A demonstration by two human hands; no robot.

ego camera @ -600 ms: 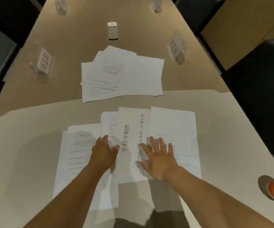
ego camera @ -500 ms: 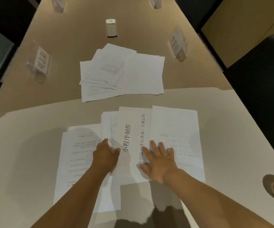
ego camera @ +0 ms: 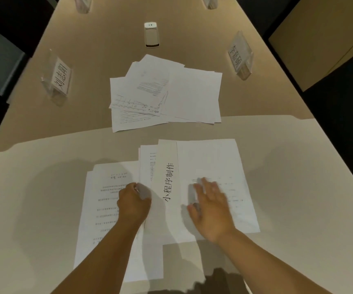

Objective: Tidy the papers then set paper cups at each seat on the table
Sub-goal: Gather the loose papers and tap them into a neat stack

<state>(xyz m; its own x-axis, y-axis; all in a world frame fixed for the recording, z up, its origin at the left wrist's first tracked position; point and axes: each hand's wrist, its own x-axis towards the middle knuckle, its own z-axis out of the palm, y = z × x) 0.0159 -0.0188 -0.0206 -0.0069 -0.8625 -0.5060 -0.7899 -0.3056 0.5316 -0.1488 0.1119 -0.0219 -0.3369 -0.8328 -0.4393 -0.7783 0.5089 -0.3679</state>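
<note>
1. The near papers (ego camera: 209, 166) lie spread and overlapping on the pale near end of the table (ego camera: 33, 198), straight in front of the person. One sheet with large black characters (ego camera: 169, 181) lies in the middle of the spread, partly under a wider sheet on its right.
2. The left hand (ego camera: 134, 203) rests on the left part of this spread with its fingers curled; it seems to pinch the edge of a sheet at its fingertips, though the grip itself is hard to make out.
3. The right hand (ego camera: 210, 205) lies flat on the wide right sheet, fingers straight and slightly spread, blurred by motion. The two hands are apart, with the large-character sheet between them.
4. A second pile of papers (ego camera: 167, 94) lies fanned out further up the table, well apart from the near spread, on the darker tan part of the top.
5. A clear name stand (ego camera: 58, 78) sits left of that pile and another name stand (ego camera: 240, 54) sits to its right, each holding a card with characters.
6. A small white device (ego camera: 151, 35) lies beyond the far pile, on the table's middle line.
</note>
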